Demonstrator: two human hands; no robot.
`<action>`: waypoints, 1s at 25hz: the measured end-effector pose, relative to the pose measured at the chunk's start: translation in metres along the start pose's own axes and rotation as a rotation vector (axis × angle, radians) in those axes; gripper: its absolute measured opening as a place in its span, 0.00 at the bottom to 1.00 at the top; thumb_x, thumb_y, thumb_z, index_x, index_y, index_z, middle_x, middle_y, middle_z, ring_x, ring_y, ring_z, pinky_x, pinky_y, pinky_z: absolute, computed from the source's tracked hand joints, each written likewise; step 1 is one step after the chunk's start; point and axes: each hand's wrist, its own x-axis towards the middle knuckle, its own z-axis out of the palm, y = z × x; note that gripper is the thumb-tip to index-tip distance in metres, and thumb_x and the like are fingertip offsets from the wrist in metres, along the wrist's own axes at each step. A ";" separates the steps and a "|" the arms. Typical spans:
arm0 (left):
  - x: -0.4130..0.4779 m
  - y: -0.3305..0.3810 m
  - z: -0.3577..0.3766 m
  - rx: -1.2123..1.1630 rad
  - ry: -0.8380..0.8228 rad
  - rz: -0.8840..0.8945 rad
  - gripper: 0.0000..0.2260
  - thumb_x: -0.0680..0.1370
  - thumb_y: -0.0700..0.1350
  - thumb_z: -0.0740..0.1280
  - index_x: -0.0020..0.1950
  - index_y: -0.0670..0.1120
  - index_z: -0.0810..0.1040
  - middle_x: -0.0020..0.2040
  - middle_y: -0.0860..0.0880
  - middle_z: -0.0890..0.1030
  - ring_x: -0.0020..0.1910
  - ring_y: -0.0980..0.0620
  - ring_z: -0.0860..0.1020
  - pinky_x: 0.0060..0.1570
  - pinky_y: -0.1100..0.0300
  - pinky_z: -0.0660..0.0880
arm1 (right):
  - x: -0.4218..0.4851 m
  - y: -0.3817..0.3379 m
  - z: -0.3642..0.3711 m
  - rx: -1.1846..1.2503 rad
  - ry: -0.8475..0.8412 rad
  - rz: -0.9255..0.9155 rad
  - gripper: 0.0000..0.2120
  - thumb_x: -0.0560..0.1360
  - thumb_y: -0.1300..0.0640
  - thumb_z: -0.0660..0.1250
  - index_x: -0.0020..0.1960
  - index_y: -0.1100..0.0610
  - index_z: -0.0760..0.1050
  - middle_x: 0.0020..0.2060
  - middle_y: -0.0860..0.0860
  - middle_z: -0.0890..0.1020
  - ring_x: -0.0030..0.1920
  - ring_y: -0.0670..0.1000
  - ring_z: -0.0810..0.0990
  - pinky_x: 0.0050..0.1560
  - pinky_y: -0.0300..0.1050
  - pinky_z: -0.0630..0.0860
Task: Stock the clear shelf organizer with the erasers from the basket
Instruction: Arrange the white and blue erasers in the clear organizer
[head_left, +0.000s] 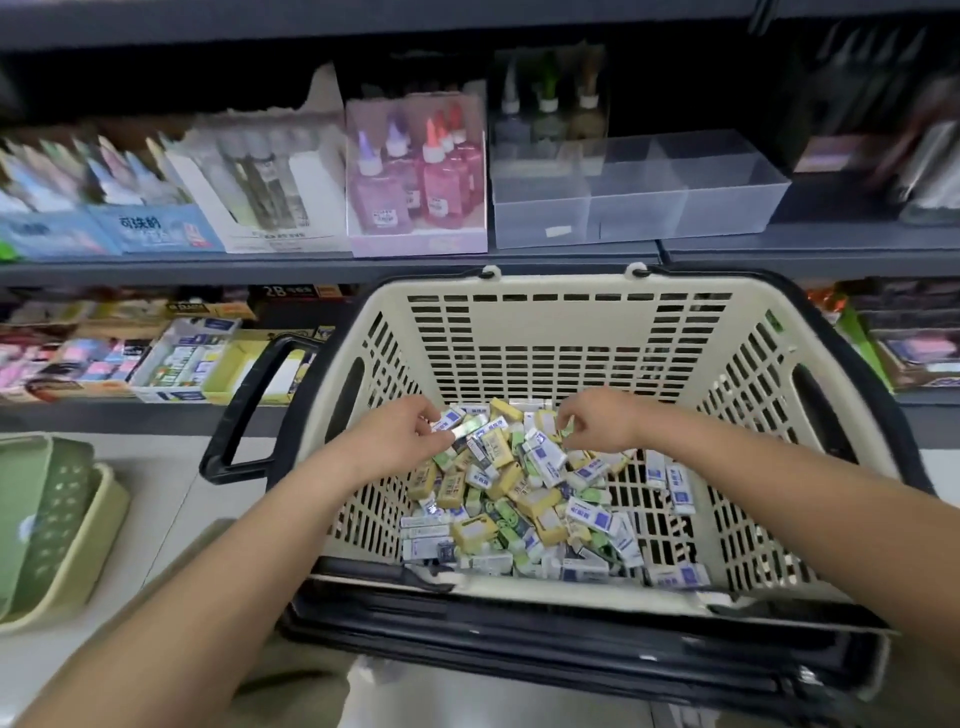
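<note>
Both hands are down in the basket (571, 332)! The left hand (400, 436), at ten o'clock of the erasers (519, 499), pinches a white eraser (457, 432) between thumb and curled fingers. The right hand (597, 421), at one o'clock, curls its fingers into the heap, possibly nipping one, though it's too blurred to tell. The clear shelf organizer (639, 208) sits at twelve o'clock, up on the shelf.

Erasers (519, 499) in basket (566, 327) below organizer (639, 208)
</note>
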 end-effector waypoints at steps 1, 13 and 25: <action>0.001 0.000 -0.006 0.089 -0.054 0.007 0.22 0.76 0.57 0.63 0.66 0.48 0.70 0.61 0.49 0.76 0.55 0.52 0.76 0.55 0.58 0.72 | 0.012 -0.005 0.008 -0.029 -0.016 -0.025 0.19 0.76 0.50 0.63 0.65 0.55 0.69 0.60 0.53 0.75 0.56 0.52 0.74 0.49 0.42 0.70; 0.016 0.015 -0.031 0.250 -0.248 0.136 0.22 0.78 0.57 0.61 0.68 0.48 0.68 0.66 0.50 0.73 0.59 0.52 0.73 0.52 0.61 0.69 | 0.045 -0.009 0.036 0.228 -0.078 0.192 0.24 0.69 0.55 0.71 0.60 0.61 0.67 0.46 0.53 0.78 0.41 0.50 0.76 0.40 0.45 0.75; 0.057 0.055 0.008 -0.170 -0.327 -0.007 0.22 0.78 0.59 0.58 0.61 0.43 0.73 0.57 0.45 0.79 0.53 0.48 0.79 0.53 0.53 0.77 | 0.036 -0.017 -0.005 0.784 0.110 0.114 0.16 0.66 0.57 0.73 0.50 0.51 0.70 0.41 0.49 0.78 0.30 0.44 0.75 0.24 0.33 0.70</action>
